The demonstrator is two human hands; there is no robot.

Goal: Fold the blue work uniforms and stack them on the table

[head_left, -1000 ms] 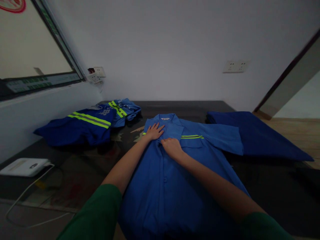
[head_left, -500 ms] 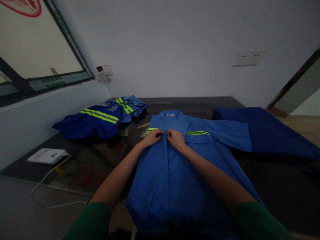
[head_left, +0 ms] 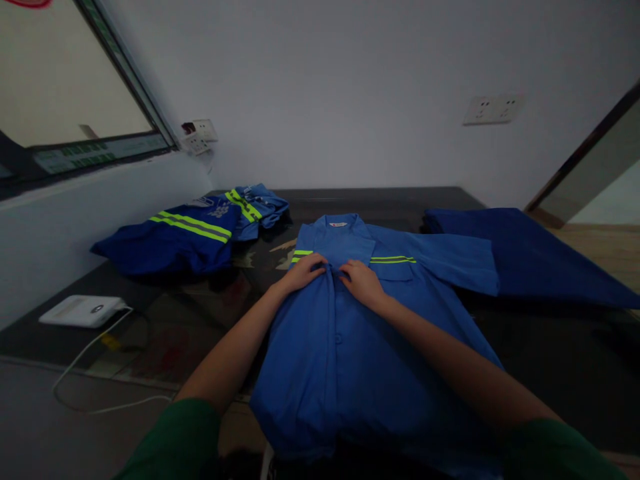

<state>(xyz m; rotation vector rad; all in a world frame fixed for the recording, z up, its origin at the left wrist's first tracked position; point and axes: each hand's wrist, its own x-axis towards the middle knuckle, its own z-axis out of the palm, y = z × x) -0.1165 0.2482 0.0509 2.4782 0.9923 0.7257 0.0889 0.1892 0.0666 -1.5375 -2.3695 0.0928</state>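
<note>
- Head view: a pale wall (head_left: 340, 93) fills the upper frame, with a window (head_left: 65, 73) at upper left and a socket plate (head_left: 493, 110) at upper right
- Below it a dark, glossy table (head_left: 565, 360) spans the frame, its top reflecting dimly
- On the table, from the centre down to the lower edge, a blue short-sleeved shirt (head_left: 380, 373) lies front up, collar farthest away, one sleeve stretched toward the right
- At right lies a flat dark blue cloth (head_left: 540, 260); at middle left, a dark blue garment (head_left: 165, 250) with yellow-green bands is heaped against a lighter blue garment (head_left: 267, 203)
- Left hand (head_left: 305, 272) and right hand (head_left: 363, 281) meet mid-frame below the collar, fingers bent, each pinching cloth at the front opening; whether a button is between them I cannot tell
- The step in hand looks like bringing the front edges together; the next move seems to call for fine fingertip control and a flat placket (head_left: 330, 353)
- A white device (head_left: 83, 311) sits at lower left, a cable running from it
- One small button (head_left: 339, 339) shows beside the placket, below the hands
</note>
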